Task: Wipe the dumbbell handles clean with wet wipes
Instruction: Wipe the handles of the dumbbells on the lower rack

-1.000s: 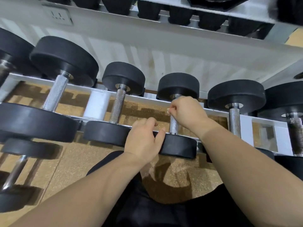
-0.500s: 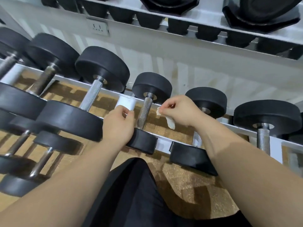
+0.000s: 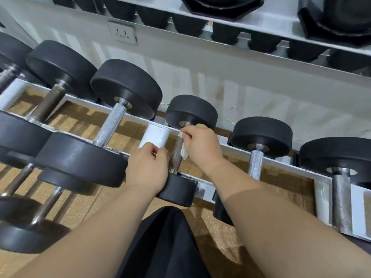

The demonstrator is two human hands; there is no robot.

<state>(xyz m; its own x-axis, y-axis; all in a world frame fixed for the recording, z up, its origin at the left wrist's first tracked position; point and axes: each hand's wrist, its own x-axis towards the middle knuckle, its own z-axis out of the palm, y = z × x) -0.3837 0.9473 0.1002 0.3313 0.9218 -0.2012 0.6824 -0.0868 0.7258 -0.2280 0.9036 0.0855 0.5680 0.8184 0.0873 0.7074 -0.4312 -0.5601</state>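
Since half a second ago my right hand (image 3: 200,146) has brought the wet wipe (image 3: 183,152) onto the dumbbell handle (image 3: 176,155), pinching it against the upper knurling. My left hand (image 3: 147,170) curls its fingers over the same dumbbell's near head (image 3: 180,190). A white roll (image 3: 154,137) lies just left, on the rack (image 3: 322,199).

- Left of the small dumbbell handle (image 3: 175,157), a white rack spacer (image 3: 155,136) and the left hand (image 3: 147,169), gripping the near head (image 3: 178,190), filled the gap.
- Farther left, a big dumbbell head (image 3: 80,159) walled that side.
- Right of the handle, the right hand (image 3: 200,145) pinched a wipe (image 3: 184,153) against it; beyond lay open floor (image 3: 234,164) up to the next dumbbell (image 3: 256,165).
- Behind the handle, its far head (image 3: 191,111) closed the way.
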